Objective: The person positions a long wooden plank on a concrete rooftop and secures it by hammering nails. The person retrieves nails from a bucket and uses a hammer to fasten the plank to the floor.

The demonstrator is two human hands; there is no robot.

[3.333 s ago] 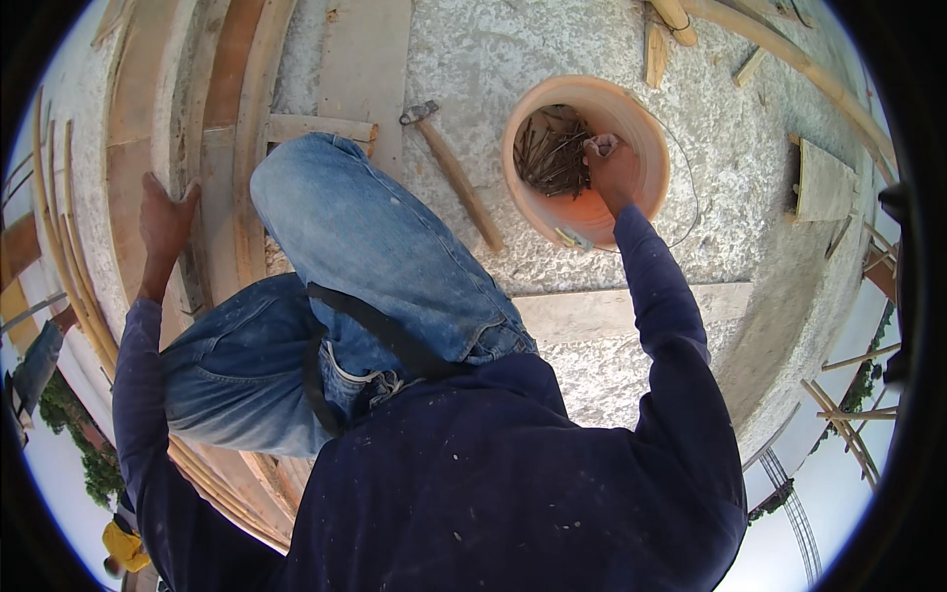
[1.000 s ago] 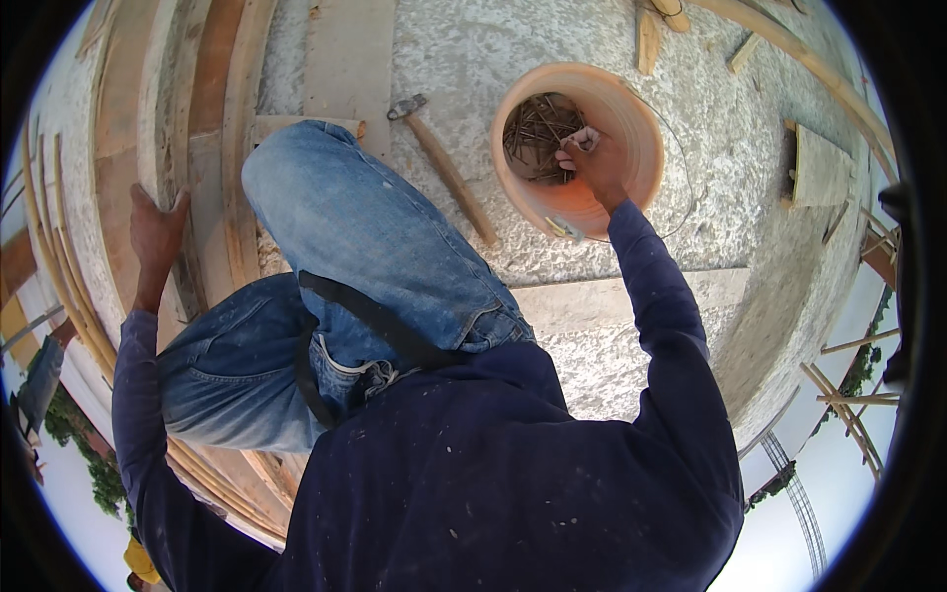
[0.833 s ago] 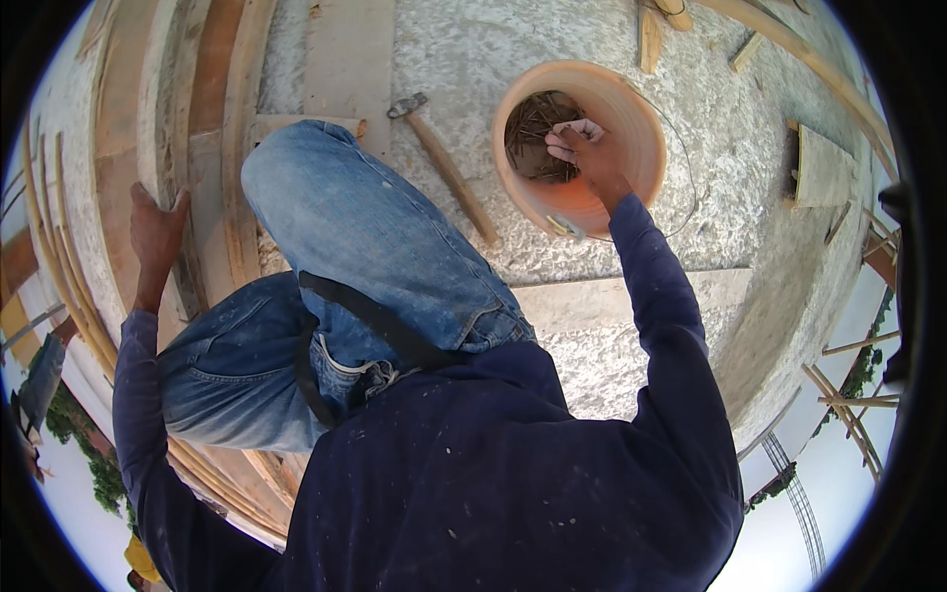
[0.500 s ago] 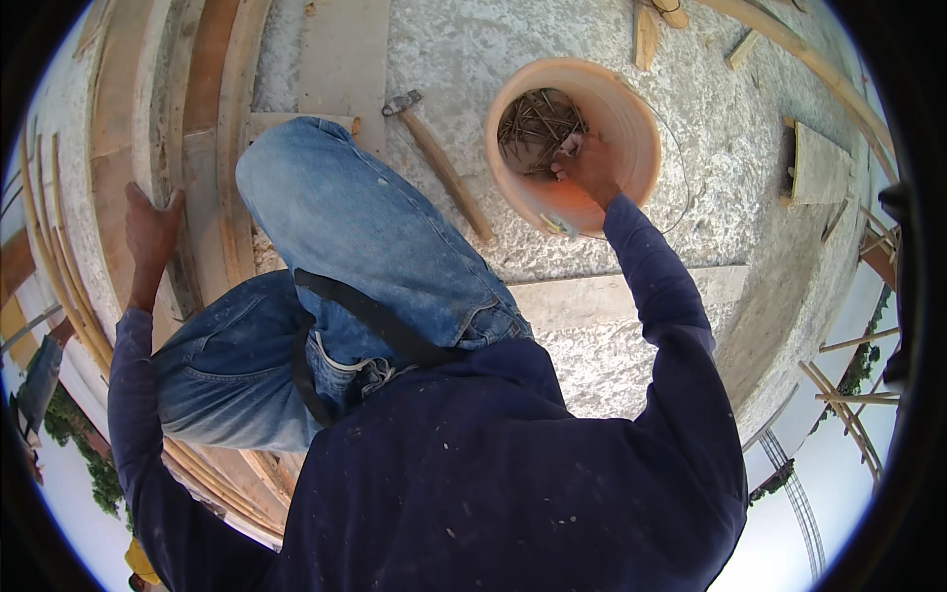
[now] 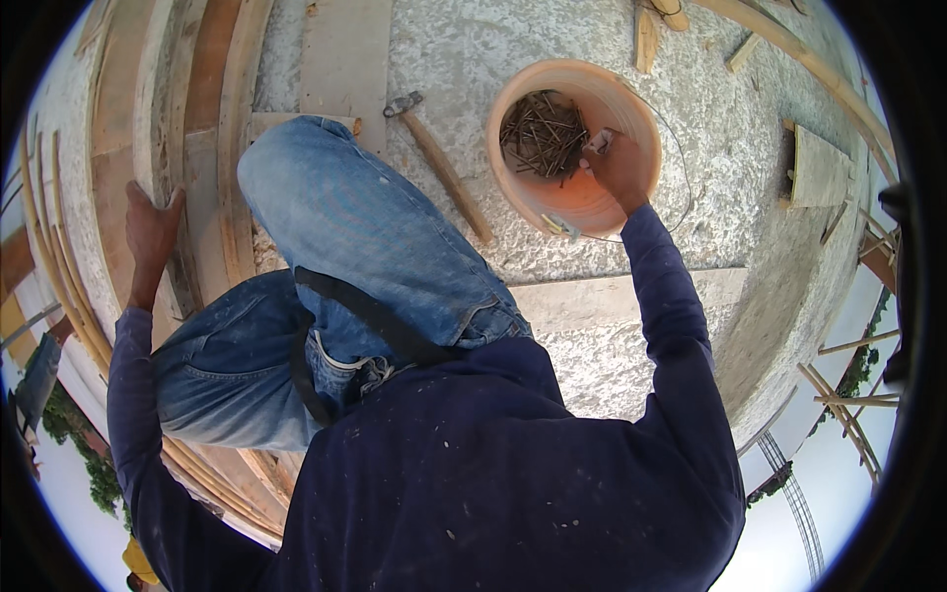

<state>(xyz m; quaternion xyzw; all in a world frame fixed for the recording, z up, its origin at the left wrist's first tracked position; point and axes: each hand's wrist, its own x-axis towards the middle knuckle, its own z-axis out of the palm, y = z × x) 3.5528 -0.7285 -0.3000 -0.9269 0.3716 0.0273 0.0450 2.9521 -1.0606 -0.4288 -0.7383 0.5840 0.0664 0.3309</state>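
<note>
An orange bucket (image 5: 638,111) stands on the rough concrete, with a heap of nails (image 5: 545,128) at its bottom. Inside its right wall is my right hand (image 5: 619,170), fingers closed and drawn together above the nails. What they pinch is too small to make out. At the far left, my left hand (image 5: 153,232) grips a long wooden beam (image 5: 156,109), thumb on one side and fingers on the other. Between my bent knee and the bucket lies a hammer (image 5: 442,168) with a wooden handle, touched by neither hand.
Several boards (image 5: 210,79) run alongside the beam at left. A flat plank (image 5: 631,299) lies below the bucket, and a thin wire handle (image 5: 688,187) loops out at its right. A small square board (image 5: 821,166) and a long pole (image 5: 809,51) are farther right.
My right hand has drawn back from the nails toward the bucket's right wall, with its forearm shifting right. My left hand stays on the beam.
</note>
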